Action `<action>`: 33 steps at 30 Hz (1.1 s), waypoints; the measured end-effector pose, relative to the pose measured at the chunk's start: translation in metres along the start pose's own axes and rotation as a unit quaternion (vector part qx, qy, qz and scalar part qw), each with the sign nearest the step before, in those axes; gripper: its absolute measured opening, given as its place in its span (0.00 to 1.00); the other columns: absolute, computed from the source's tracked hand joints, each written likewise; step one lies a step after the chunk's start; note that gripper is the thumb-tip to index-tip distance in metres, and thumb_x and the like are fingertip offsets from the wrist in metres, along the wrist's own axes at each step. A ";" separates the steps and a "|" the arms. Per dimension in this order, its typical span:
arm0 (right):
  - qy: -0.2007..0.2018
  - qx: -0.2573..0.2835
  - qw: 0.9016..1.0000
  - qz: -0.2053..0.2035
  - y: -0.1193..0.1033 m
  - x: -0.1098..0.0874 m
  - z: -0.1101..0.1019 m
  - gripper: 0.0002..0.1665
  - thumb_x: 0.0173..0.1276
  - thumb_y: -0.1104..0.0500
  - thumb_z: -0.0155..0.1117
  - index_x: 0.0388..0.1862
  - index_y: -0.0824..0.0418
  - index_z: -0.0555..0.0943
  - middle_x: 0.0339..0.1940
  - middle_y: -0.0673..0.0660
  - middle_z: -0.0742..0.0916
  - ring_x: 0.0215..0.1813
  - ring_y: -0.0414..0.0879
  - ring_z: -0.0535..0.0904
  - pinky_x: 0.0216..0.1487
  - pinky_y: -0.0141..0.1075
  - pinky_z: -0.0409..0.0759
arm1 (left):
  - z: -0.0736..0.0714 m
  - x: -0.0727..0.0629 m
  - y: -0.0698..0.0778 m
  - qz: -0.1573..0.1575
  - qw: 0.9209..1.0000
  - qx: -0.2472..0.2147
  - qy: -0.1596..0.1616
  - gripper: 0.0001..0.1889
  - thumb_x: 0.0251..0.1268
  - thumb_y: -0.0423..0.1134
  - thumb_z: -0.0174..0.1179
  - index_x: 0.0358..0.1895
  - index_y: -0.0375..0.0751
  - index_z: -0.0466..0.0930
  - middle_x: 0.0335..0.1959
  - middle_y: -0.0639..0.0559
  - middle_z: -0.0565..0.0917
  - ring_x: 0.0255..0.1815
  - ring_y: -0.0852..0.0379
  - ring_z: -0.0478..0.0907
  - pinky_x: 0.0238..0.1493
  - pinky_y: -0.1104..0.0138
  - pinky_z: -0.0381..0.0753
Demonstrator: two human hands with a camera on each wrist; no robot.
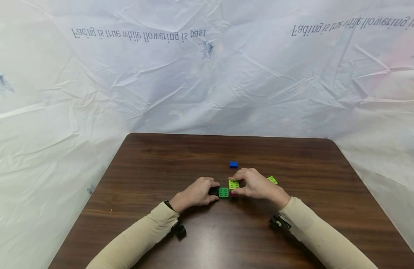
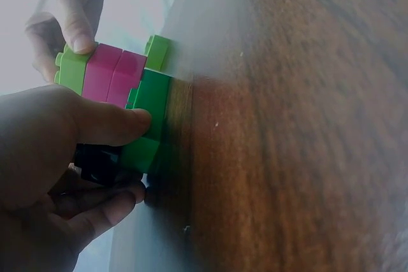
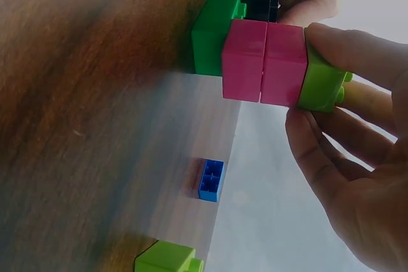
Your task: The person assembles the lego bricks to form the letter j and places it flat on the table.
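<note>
Both hands hold one joined build of toy building bricks on the table. My left hand (image 1: 198, 192) grips its left end, with the thumb and fingers about a black brick (image 1: 213, 191) and the green bricks (image 1: 223, 192). On the right, two stacked pink bricks (image 3: 262, 62) stick out past the green. A lime brick (image 1: 233, 184) tops the pink ones, studs up. My right hand (image 1: 255, 185) pinches this lime brick between thumb and fingers. How the pink bricks join the green is partly hidden.
Beyond the hands lies a small blue brick (image 1: 233, 164), its hollow side showing in the right wrist view. Another lime brick (image 1: 272, 180) sits behind my right hand. The brown wooden table (image 1: 159, 157) meets a white printed sheet (image 1: 180, 89) at its far edge.
</note>
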State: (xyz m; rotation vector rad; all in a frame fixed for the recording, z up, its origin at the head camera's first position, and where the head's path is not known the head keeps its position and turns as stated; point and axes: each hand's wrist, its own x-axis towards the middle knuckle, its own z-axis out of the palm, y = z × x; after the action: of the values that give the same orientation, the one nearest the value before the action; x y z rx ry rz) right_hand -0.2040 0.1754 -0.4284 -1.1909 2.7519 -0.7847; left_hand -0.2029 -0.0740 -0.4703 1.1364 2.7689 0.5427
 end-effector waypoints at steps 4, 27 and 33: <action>0.000 0.001 1.000 0.003 -0.001 -0.001 0.000 0.25 0.62 0.51 0.72 0.54 0.62 0.84 0.47 0.53 0.87 0.48 0.44 0.82 0.44 0.39 0.82 | -0.001 0.000 0.000 -0.004 1.000 -0.001 -0.006 0.24 0.63 0.46 0.66 0.61 0.39 0.79 0.46 0.48 0.82 0.38 0.60 0.78 0.35 0.74 0.75; -0.009 -0.016 1.000 0.004 -0.002 -0.002 0.001 0.24 0.64 0.50 0.69 0.56 0.60 0.82 0.51 0.51 0.85 0.50 0.44 0.80 0.47 0.40 0.80 | 0.002 0.001 -0.003 0.013 1.000 0.008 0.013 0.23 0.62 0.46 0.67 0.58 0.40 0.81 0.43 0.50 0.83 0.40 0.60 0.79 0.37 0.73 0.77; 0.005 -0.005 1.000 0.001 -0.005 -0.002 -0.002 0.23 0.65 0.50 0.69 0.56 0.59 0.82 0.51 0.51 0.85 0.48 0.42 0.80 0.46 0.40 0.80 | 0.002 0.001 -0.004 0.013 1.000 0.007 0.015 0.23 0.62 0.46 0.67 0.58 0.39 0.81 0.43 0.50 0.83 0.39 0.60 0.79 0.37 0.73 0.77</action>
State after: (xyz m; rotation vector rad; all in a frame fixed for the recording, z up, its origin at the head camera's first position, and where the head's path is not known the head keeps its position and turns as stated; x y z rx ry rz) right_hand -0.1994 0.1748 -0.4244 -1.1879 2.7672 -0.7801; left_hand -0.2058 -0.0751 -0.4738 1.1794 2.7896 0.5490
